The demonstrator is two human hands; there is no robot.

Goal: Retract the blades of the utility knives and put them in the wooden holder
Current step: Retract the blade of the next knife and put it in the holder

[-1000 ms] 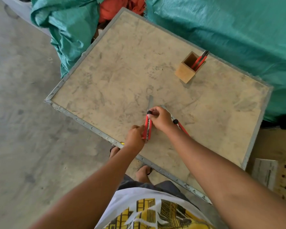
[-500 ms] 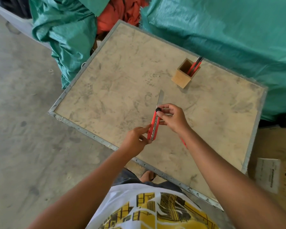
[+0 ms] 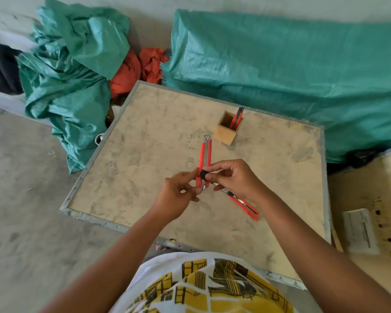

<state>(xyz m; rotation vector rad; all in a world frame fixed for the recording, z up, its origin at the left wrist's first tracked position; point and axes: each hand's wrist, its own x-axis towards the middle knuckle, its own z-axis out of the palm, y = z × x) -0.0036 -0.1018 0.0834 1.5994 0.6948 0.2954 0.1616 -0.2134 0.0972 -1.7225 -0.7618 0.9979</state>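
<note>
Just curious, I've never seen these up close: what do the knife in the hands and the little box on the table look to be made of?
The knife looks like glossy red plastic around a grey, shiny metal track, with a matte black knob, probably plastic. The box looks like pale, unpainted wood: flat tan sides, darker inside. The table seems to be a stained beige board in a dull metal rim.

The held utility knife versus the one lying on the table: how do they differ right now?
The held utility knife is pinched between the left hand and right hand, off the table; the lying knife rests flat, partly under the right wrist. The held one points toward the wooden holder; the lying one runs diagonally. The held blade looks retracted; the other's is hidden. Both are red.
</note>
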